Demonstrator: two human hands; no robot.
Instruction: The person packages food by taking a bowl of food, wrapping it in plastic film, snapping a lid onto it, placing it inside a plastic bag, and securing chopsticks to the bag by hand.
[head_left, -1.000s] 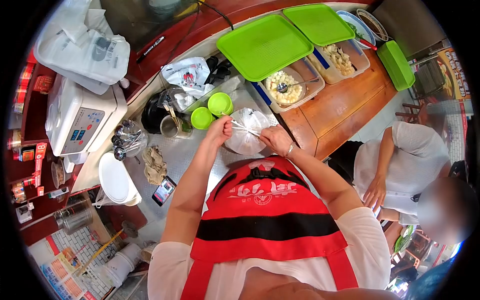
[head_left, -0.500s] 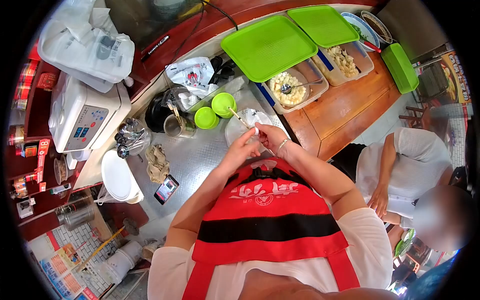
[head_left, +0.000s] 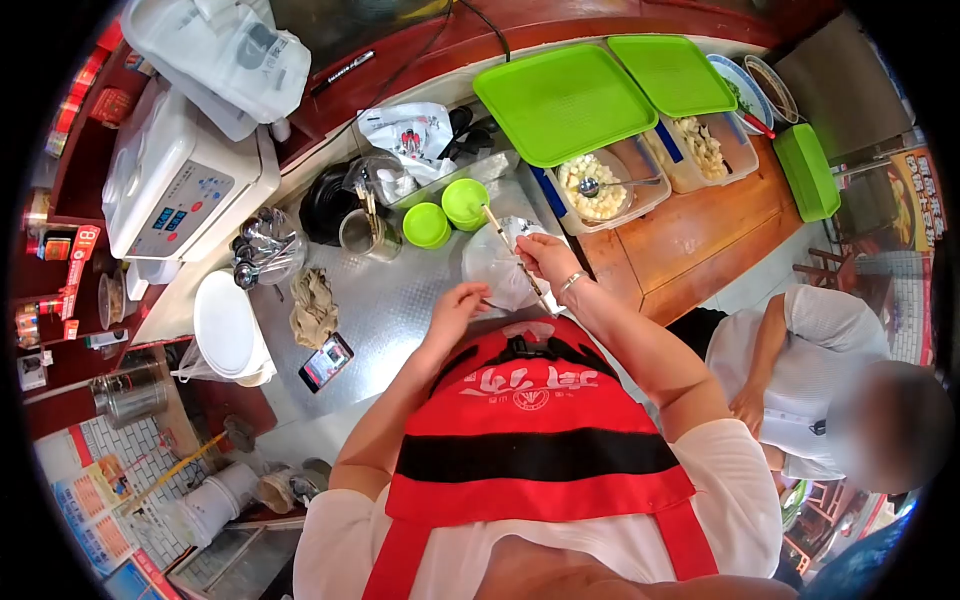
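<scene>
My right hand (head_left: 549, 258) is closed around a long thin stick, pale with dark bands (head_left: 504, 236), which slants over the steel counter (head_left: 390, 290). I cannot make out what kind of stick it is. My left hand (head_left: 460, 312) is off the stick, a little to its left, with its fingers loosely stretched and nothing seen in them. Under and between the hands lies a clear white plastic bag (head_left: 485, 262). Beyond the bag stand green cups (head_left: 463, 203), close to the stick's upper end.
Left of me are a phone (head_left: 327, 361), a crumpled cloth (head_left: 314, 308), white lids (head_left: 225, 325) and a utensil jar (head_left: 368, 236). Green-lidded food tubs (head_left: 612, 200) stand on the wooden counter at the right. A seated person (head_left: 790, 360) is to my right.
My left hand has come away from the stick and moved left. My right hand keeps the stick, now slightly further right. The whole view has shifted a little.
</scene>
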